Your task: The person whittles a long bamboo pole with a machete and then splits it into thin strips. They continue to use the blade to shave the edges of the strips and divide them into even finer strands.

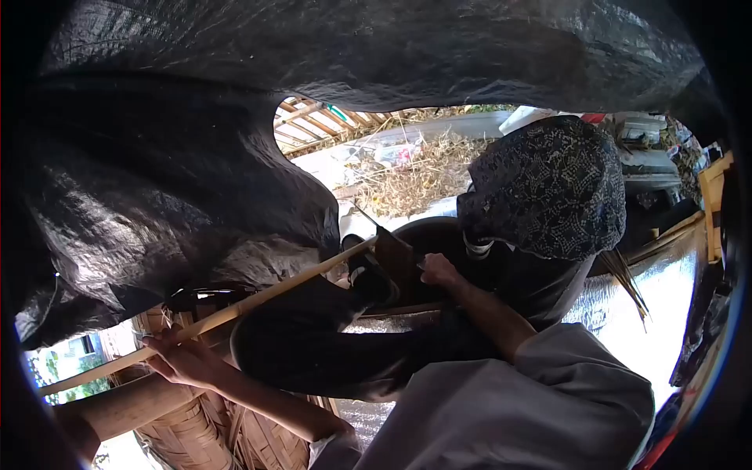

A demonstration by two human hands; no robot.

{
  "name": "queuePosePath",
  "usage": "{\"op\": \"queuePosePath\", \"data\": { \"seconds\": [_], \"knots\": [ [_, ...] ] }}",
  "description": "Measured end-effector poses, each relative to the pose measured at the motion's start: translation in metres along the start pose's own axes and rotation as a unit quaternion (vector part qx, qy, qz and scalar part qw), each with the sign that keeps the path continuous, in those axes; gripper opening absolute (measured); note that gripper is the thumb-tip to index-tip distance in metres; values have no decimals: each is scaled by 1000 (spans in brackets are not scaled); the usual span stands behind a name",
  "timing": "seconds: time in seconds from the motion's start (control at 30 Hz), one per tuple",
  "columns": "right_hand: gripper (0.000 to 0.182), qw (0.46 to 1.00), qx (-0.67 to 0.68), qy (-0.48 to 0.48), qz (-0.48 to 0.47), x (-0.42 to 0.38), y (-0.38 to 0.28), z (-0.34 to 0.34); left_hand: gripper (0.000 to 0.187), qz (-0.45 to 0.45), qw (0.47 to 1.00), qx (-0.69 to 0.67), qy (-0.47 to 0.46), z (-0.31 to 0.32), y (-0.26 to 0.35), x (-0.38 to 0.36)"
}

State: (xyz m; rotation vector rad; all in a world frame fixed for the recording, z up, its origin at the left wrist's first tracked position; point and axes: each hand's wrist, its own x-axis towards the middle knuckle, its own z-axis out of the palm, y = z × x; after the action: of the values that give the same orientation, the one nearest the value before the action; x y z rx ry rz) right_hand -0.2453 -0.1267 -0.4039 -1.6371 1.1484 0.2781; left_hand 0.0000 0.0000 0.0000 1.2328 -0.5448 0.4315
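A long, pale bamboo strip (258, 298) slants from the lower left up to the middle of the head view. My left hand (184, 362) is wrapped round it toward its lower end. In the middle, my right hand (440, 270) grips a knife whose broad, dark blade (394, 252) has a thin point. The strip's upper end meets the blade. The knife's handle is mostly hidden in my fist. Beneath both arms are my legs in dark trousers (313, 337), bent. A dark patterned cloth (552, 188) lies just beyond my right hand.
Black plastic sheeting (180, 196) hangs across the top and left. A thick bamboo pole (129, 403) and woven bamboo (188, 439) are at the lower left. Dry straw or shavings (423, 172) lie ahead. Shiny foil-like sheet (666, 290) shows at the right, with thin sticks (627, 286) near it.
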Motion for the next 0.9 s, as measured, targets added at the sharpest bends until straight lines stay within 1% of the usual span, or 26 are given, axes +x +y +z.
{"op": "queuePosePath", "data": {
  "seconds": [0.07, 0.1, 0.17, 0.3, 0.37, 0.4, 0.47, 0.6, 0.67, 0.7, 0.77, 0.8, 0.87, 0.9],
  "knots": [
    [24, 994, 8, 93, -49, -2, -2, 3, 13, 5, 1000, -12, -1, -2, 1, -4],
    [24, 996, -6, 84, -19, -26, 15, -2, 13, -28, 1000, -2, 2, -6, -3, -16],
    [26, 992, 8, 114, -49, -28, 2, -8, 13, -27, 1000, 5, 4, -5, 0, -15],
    [28, 990, 43, 120, -63, -27, -12, -10, 13, -31, 999, 9, 12, -10, -3, -12],
    [33, 991, 59, 118, -27, -37, -9, -7, 14, -26, 1000, 13, 4, -15, -6, -8],
    [33, 991, 60, 118, -26, -41, -2, -6, 14, -27, 1000, 13, 4, -13, -4, -11],
    [31, 998, -22, 59, 28, -41, 20, -4, 15, -22, 999, 34, 31, -5, 0, -18],
    [28, 996, 2, 89, 11, -21, 33, 9, 16, -25, 999, 21, 17, -18, -5, -17],
    [23, 991, 25, 126, -27, -12, 31, 15, 16, -12, 999, 25, 18, -20, -6, -15],
    [23, 991, 26, 125, -30, -13, 26, 13, 16, -9, 999, 26, 19, -20, -5, -14],
    [24, 985, 22, 153, -71, -22, 13, 1, 16, -18, 1000, 15, 19, -17, -4, -16],
    [24, 985, 22, 154, -70, -24, 10, -3, 16, -18, 1000, 15, 18, -17, -4, -15],
    [26, 985, 91, 136, -49, -25, 5, -9, 15, -16, 999, 22, 22, -18, -5, -15],
    [26, 986, 90, 135, -48, -23, 7, -8, 15, -16, 999, 23, 23, -18, -5, -16]
  ]
}}
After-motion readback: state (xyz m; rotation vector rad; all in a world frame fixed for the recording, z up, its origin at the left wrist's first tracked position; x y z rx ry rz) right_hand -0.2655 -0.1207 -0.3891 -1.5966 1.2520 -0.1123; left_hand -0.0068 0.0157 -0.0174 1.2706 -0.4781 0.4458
